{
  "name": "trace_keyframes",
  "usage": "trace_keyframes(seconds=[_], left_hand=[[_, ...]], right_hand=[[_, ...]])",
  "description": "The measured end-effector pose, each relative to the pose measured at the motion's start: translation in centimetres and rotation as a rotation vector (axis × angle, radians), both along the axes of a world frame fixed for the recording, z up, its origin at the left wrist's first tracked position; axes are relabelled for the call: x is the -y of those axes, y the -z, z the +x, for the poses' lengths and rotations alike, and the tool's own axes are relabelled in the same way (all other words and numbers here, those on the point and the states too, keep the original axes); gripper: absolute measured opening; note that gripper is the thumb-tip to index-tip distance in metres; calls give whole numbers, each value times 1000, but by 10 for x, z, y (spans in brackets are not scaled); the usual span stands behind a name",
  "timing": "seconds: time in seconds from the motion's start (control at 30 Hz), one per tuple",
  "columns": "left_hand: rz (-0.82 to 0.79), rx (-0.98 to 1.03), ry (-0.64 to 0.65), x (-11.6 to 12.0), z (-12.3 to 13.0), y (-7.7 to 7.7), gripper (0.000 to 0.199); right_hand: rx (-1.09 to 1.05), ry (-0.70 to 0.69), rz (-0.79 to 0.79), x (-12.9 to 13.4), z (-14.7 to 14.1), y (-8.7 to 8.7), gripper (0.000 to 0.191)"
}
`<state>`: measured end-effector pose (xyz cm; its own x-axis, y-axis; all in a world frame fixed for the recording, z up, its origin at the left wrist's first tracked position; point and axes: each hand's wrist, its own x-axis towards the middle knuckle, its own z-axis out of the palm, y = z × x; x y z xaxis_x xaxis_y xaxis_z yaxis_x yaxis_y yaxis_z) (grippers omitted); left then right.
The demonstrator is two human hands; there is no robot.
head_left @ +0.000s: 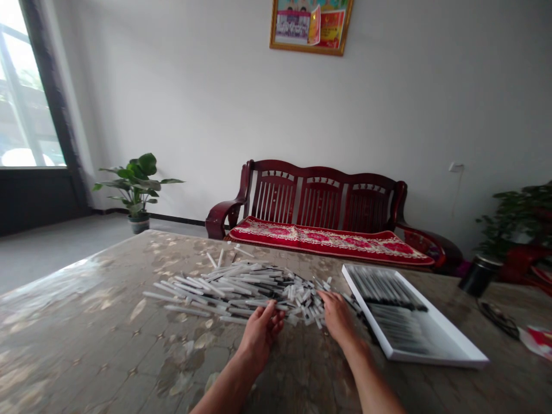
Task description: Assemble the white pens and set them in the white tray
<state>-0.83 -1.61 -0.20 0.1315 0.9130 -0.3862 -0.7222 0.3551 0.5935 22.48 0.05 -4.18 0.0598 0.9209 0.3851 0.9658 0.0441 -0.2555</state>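
Because the loose heap of pens lies spread on the table top directly before the person, the left hand curls narrowly at its near edge and the right hand rests half-closed there, any grip unclear, just beside a white tray of ordered rows.

Bright window, soft shadows — warped edges

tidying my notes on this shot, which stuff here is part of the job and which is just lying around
Part of the job:
left hand, right hand, loose pile of plastic pens, white tray with rows of pens

Just lying about:
black jar, potted plant, red-cushioned wooden bench
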Motion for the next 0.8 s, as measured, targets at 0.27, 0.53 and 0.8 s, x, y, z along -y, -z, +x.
trace_keyframes(seconds=[0.27,0.53,0.8], left_hand=[[5,11,-6,0,-3,-1,11],[-7,19,-17,0,-2,-2,14],[-16,28,-26,-6,-3,-3,14]], right_hand=[[-48,115,-40,6,6,-1,45],[73,144,-65,15,5,-9,27],[106,132,0,18,1,-5,20]])
